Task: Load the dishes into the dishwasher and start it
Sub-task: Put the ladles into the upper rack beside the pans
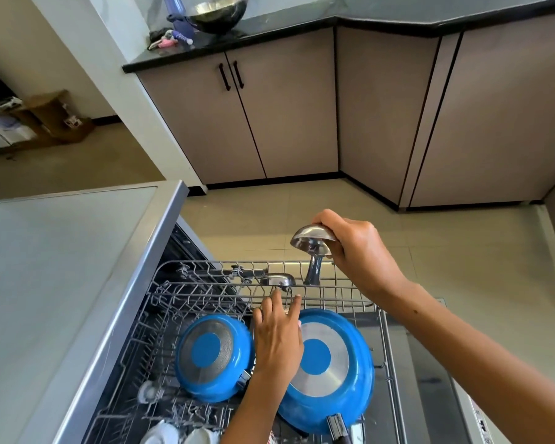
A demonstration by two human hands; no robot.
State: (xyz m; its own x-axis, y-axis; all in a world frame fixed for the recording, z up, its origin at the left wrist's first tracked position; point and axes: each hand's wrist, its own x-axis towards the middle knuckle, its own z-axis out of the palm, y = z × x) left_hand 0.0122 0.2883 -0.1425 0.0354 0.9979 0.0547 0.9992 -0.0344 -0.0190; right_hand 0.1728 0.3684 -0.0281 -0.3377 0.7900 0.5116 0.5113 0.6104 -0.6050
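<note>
Our left hand (277, 334) reaches flat, fingers straight, between two blue pans (329, 370) standing in the lower rack (186, 293). Our right hand (356, 248) clasps a steel ladle (311, 243) by its bowl, handle hanging below our grip into the rack; light, rigid, probably slippery.

No text, label, brand or number can be read anywhere.

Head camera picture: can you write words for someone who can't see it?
A person's right hand holds a steel ladle by its bowl over the far edge of a pulled-out dishwasher rack. The left hand reaches, fingers straight, between two blue pans lying bottom-up in the rack.
</note>
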